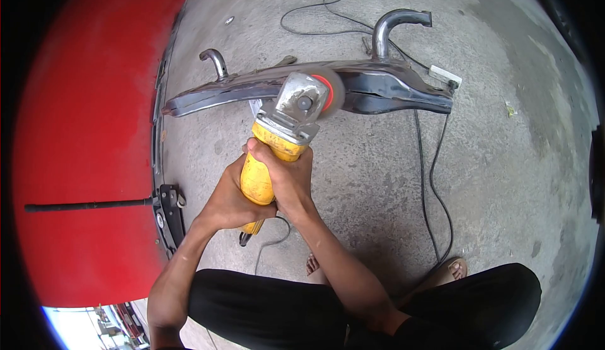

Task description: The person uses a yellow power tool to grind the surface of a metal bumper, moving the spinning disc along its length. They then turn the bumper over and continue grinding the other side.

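A yellow angle grinder [256, 180] is held up in front of me by both hands. Around the rear of its body my left hand [228, 193] is closed. My right hand [291, 176] grips the yellow housing nearer the metal gear head [304, 99]. The grinder's disc [333, 91], with a red centre, looks blurred and overlaps a long metal beam [384, 88] in this view. That dark, shiny beam lies across the concrete floor, with a curved pipe [382, 31] rising at its right and a smaller bent pipe [216, 62] at its left.
A red vehicle panel [94, 129] fills the left side. Beside it stands a floor jack [169, 217] with a long black handle [88, 205]. A white power strip [445, 74] sits behind the beam's right end. Black cables [433, 192] run over the floor towards my sandalled foot [458, 268].
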Available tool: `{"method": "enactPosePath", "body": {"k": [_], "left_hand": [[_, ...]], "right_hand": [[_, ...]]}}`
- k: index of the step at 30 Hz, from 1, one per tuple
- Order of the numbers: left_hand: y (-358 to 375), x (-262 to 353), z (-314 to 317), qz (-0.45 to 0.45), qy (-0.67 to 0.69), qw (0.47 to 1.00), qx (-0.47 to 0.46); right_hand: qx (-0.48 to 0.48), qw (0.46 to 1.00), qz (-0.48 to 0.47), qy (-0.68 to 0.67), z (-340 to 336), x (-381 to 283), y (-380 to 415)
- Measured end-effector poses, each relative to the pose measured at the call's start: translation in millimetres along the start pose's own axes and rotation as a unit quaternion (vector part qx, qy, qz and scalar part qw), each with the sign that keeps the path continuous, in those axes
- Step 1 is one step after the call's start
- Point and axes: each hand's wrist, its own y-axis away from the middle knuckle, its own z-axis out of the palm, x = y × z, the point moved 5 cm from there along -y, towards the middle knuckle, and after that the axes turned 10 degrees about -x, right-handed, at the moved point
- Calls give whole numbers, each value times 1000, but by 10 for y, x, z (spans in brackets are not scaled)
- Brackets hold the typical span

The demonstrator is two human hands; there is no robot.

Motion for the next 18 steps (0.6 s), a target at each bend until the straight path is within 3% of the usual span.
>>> {"method": "enactPosePath", "body": {"k": [18], "left_hand": [[24, 78, -56, -1, 0, 1000, -6]], "right_hand": [[9, 1000, -14, -14, 58, -60, -5]]}}
